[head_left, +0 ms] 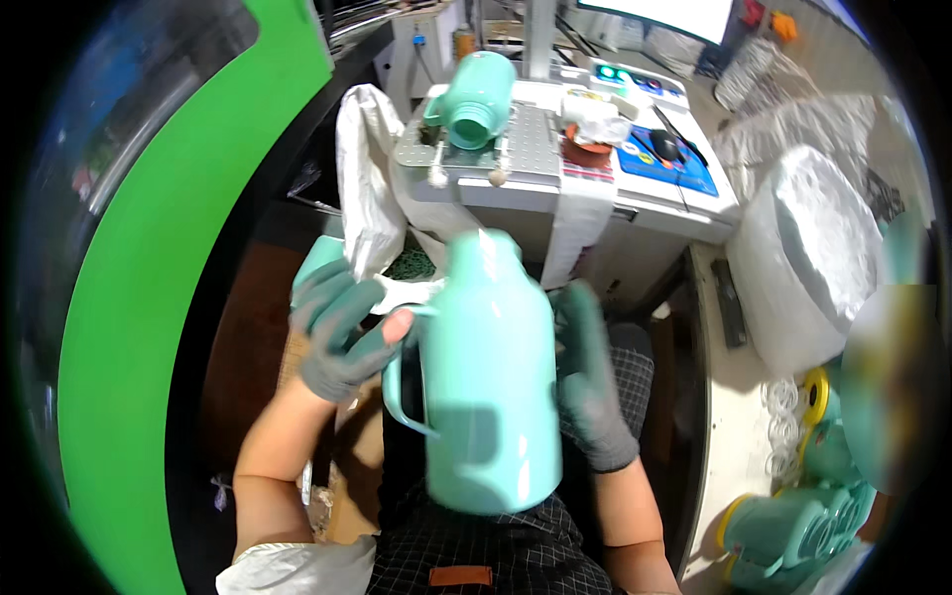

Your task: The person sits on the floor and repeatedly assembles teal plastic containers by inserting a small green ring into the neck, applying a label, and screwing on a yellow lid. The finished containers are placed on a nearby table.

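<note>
A mint-green jug (488, 377) with a side handle is held upright in front of me, its narrow neck pointing away. My right hand (592, 382), in a grey glove, presses against the jug's right side. My left hand (342, 332), also gloved with a bare fingertip showing, spreads its fingers beside the handle and touches the jug's upper left. A second mint-green jug (476, 99) lies on its side on a perforated metal plate (535, 139) of the machine ahead, its open mouth facing me.
A white sack (365, 178) hangs at the machine's left. A large wrapped white bundle (808, 258) sits to the right. More mint-green jugs (793, 526) lie at lower right. A green curved panel (169, 258) fills the left. A mouse rests on a blue pad (666, 149).
</note>
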`<state>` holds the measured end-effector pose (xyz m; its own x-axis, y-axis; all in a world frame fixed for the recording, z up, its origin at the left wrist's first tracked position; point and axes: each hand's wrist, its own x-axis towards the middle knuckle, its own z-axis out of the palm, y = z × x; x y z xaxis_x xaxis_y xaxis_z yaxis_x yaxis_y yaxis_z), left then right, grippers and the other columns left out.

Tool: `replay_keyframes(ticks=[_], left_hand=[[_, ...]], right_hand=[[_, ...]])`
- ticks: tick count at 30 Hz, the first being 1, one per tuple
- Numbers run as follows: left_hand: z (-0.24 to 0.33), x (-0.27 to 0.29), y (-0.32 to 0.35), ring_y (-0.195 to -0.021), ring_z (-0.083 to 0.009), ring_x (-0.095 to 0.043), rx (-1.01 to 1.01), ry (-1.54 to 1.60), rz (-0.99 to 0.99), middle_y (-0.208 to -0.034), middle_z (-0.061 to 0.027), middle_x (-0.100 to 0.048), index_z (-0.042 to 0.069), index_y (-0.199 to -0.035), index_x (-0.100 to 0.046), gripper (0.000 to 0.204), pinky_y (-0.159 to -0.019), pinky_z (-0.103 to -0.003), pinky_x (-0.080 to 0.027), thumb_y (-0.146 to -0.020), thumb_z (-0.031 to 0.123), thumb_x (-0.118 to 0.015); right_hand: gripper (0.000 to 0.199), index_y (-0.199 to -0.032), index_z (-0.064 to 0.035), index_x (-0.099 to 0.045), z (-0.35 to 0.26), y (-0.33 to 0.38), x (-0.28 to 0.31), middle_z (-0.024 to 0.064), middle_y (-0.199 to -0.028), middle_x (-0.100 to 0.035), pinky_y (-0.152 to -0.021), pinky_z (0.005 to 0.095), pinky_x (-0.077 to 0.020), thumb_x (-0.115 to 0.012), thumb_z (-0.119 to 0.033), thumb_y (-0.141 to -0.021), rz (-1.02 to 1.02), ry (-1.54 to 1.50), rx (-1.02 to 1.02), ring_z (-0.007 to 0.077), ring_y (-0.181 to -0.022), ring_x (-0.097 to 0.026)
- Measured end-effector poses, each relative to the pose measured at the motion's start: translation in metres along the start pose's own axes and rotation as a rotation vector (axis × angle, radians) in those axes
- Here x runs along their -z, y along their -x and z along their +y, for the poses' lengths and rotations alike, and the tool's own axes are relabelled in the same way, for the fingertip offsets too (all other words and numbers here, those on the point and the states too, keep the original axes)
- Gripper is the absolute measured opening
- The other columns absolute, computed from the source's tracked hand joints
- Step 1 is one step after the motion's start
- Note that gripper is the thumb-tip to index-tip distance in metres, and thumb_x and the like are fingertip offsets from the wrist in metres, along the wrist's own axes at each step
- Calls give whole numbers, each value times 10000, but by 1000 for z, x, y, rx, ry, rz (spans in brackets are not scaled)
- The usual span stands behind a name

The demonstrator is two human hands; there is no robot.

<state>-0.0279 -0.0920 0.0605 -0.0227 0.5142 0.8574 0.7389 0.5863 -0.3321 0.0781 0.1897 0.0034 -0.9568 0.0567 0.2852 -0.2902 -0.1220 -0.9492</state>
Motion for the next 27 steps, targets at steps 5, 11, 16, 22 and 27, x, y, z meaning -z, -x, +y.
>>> replay_keyframes(ticks=[5, 11, 16, 22, 27], left_hand=[[67, -68, 94, -1294, -215, -549, 1145, 1703, -725, -1442, -116, -505, 40, -1571, -313, 816, -1136, -396, -426, -927, 223, -780], [73, -28, 2, -1339, -230, -557, 1424, 1943, -1301, -1479, -120, -540, 67, -1574, -345, 967, -1143, -393, -453, -799, 292, -879], [89, -24, 38, -1452, -241, -441, 674, 2000, -1650, -1571, -149, -445, 32, -1580, -347, 1192, -1194, -401, -397, -612, 315, -983], [100, -21, 53, -1429, -232, -475, 887, 2182, -1683, -1560, -101, -464, 78, -1582, -362, 916, -1177, -365, -412, -825, 247, -848], [107, -23, 68, -1398, -205, -487, 1161, 2329, -1760, -1524, -92, -475, 87, -1593, -322, 973, -1162, -362, -420, -808, 242, -877]], right_hand=[[1309, -1639, 7, -120, 44, 83, -24, 232, -1641, -232, -1231, 499, -280, -911, -406, -681, 170, -52, -131, 358, -1510, -290], [433, -1240, -3, -669, 14, 133, 23, 214, -1436, -535, -1098, 454, -457, -604, -71, -817, 175, 409, 73, 318, -1292, -558], [165, -1023, -10, -716, -39, 119, 18, 174, -1102, -693, -829, 380, -584, -653, -49, -876, -142, 416, 123, 300, -920, -720], [351, -1157, 0, -667, -40, 141, 19, 159, -1151, -670, -818, 417, -598, -759, -120, -839, -365, 452, 13, 323, -968, -718], [337, -1151, -22, -661, -49, 117, 31, 143, -1092, -658, -777, 426, -586, -732, -167, -855, -810, 547, -225, 301, -896, -701]])
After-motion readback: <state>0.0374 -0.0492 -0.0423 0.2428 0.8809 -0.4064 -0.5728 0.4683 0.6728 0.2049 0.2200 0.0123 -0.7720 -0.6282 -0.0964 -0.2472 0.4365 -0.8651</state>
